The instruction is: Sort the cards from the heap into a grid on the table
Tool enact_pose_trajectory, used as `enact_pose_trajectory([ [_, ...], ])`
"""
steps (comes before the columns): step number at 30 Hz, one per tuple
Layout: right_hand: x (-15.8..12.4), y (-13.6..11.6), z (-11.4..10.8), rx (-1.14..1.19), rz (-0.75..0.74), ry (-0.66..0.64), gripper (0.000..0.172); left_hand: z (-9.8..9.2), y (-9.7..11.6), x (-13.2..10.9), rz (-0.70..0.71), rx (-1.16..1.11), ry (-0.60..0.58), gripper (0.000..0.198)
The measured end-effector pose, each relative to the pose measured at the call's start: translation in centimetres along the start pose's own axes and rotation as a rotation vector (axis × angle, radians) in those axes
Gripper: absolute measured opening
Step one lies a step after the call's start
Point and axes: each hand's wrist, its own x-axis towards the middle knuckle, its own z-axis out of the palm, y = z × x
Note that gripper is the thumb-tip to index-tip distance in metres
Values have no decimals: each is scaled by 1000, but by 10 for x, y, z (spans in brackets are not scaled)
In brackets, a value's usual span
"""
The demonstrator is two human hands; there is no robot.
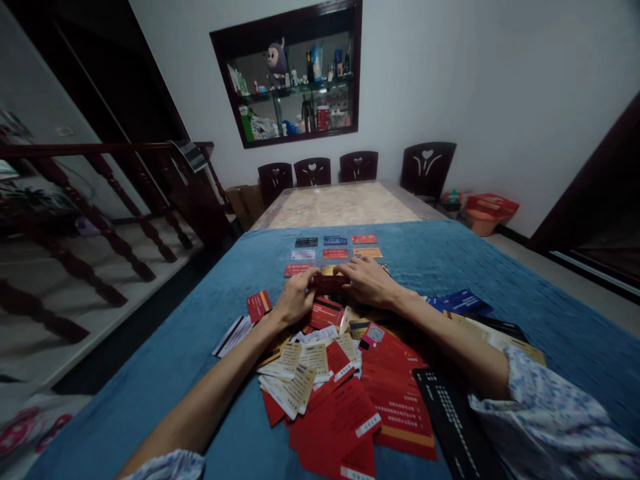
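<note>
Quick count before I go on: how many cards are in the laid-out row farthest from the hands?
3: dark card left, blue card middle, red card right. No hand covers that row.

Wall (pixel 410 80): catches dim light, darkens toward two o'clock
Railing (pixel 100 149): leans, stretched, shadowy, at nine o'clock
Cards (pixel 343 413): show soft, muted print at six o'clock

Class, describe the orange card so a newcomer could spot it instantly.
On the table, a blue cloth bears neat rows of cards near its far edge. The orange card is rightmost in the second-farthest row, set apart by colour from the red cards beside and beyond it.
</note>
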Motion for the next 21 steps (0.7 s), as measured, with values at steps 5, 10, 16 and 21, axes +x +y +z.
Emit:
enact_pose_trajectory([
  [5, 0, -4, 0, -15, -21, -9, 51, -2, -1, 2, -81, -43, 55, 35],
  [10, -1, -6, 3, -45, -13, 29, 53, -2, -1, 2, -94, -78, 66, 35],
  [16, -1, -6, 8, -100, -8, 96, 42, 0, -1, 3, -73, -74, 79, 35],
  [21, -1, -6, 6, -115, 3, 126, 41, -2, -4, 3, 23, 2, 82, 39],
])
